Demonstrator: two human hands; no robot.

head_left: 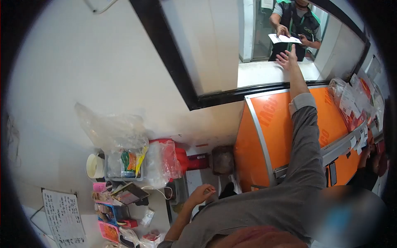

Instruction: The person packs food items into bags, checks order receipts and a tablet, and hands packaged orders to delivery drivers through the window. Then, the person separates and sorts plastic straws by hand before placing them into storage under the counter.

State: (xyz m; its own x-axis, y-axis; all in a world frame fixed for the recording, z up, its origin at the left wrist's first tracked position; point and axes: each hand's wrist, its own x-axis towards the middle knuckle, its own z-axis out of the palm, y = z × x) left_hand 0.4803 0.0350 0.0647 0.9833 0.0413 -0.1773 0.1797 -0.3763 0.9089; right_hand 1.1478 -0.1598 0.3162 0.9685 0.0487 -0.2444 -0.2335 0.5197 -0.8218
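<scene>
Through the framed window, my right hand reaches out, palm up with its fingers spread. Just beyond its fingertips is a white paper, held by a person in a dark and green vest on the far side. A small gap seems to separate my hand from the paper. Low beside my body, my left hand has loosely bent fingers and nothing visible in it. Under my right arm stands an orange counter with a metal edge. The white sill lies below my right hand.
Plastic bags with papers lie at the counter's right end, near a phone and another person's dark sleeve. At left are a tub with packets, tape, a red bag, baskets and a written sheet.
</scene>
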